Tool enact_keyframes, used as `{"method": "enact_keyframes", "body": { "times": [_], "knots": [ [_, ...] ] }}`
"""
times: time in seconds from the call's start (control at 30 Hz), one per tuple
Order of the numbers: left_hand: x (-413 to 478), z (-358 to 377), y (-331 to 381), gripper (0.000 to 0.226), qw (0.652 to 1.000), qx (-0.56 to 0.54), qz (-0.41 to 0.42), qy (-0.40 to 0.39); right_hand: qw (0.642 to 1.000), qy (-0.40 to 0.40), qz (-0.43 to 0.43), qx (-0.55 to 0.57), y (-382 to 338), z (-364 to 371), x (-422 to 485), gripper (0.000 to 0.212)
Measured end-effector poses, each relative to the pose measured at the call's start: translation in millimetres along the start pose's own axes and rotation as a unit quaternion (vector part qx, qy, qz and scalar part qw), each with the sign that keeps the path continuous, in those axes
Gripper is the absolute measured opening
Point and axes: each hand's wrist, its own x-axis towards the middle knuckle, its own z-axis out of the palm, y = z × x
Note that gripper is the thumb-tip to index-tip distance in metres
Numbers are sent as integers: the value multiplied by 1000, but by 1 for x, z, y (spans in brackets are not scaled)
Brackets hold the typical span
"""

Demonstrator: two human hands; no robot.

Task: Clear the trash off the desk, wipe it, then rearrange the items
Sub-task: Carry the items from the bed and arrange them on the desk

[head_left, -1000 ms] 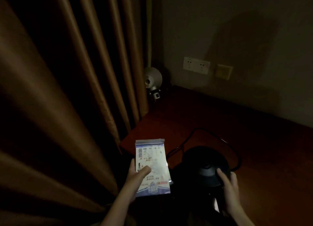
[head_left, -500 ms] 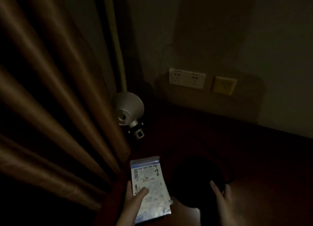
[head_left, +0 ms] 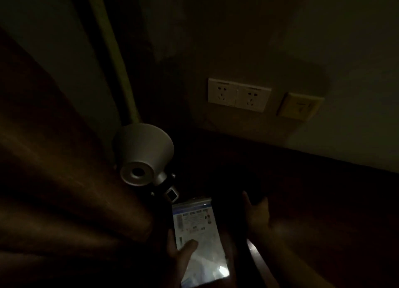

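Hands — left (head_left: 180, 253) gripping, right (head_left: 258, 215) spread

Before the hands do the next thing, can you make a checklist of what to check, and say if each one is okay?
1. Left hand has a firm hold on the plastic zip bag: ok, thumb pressed on its front.
2. Right hand is free: cannot tell, the fingers are spread but whatever lies beyond them is too dark to see.
3. Desk lamp is out of the way: not ok, it sits close behind the bag.
4. Curtain is clear of the left hand: not ok, it hangs right beside it.
5. Desk surface can be seen: cannot tell, too dark.
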Motion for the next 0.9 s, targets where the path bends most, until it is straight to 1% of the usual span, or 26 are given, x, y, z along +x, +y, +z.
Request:
{"method": "enact_keyframes", "body": {
  "times": [0.07, 0.13, 0.17, 0.2, 0.27, 0.33, 0.4, 0.5, 0.6, 0.73, 0.83, 0.9],
  "knots": [
    [-1, 3, 4, 77, 997, -58, -49, -21, 999, 27, -1, -27, -11, 10, 8, 58],
    [-1, 2, 3, 81, 990, -69, -83, -88, 998, 39, -9, -51, -21, 17, 16, 63],
    [2, 2, 3, 84, 989, -71, -92, -96, 996, 44, -22, -69, -24, 20, 19, 65],
    [4, 4, 7, 83, 989, -69, -96, -83, 995, 46, -31, -85, -27, 21, 22, 68],
    [7, 3, 9, 79, 991, -68, -87, -73, 993, 47, -40, -104, -29, 22, 27, 70],
    [9, 1, 10, 80, 991, -70, -83, -84, 991, 41, -47, -117, -29, 21, 29, 72],
    [10, 0, 10, 74, 991, -68, -76, -87, 991, 33, -59, -117, -25, 20, 30, 74],
    [11, -5, 9, 70, 994, -26, -50, -93, 992, 17, -55, -111, -14, 14, 26, 77],
    [7, -4, 11, 53, 994, -24, -47, -97, 990, 7, -63, -124, -9, 1, 16, 78],
    [-6, -3, 12, 48, 992, -13, -64, -112, 987, 2, -81, -140, 2, -26, -2, 71],
    [-22, 1, 19, 44, 986, 10, -69, -149, 982, 27, -95, -159, 18, -54, -23, 60],
    [-34, 7, 21, 41, 982, 32, -68, -176, 982, 50, -82, -161, 29, -74, -38, 58]
  ]
}}
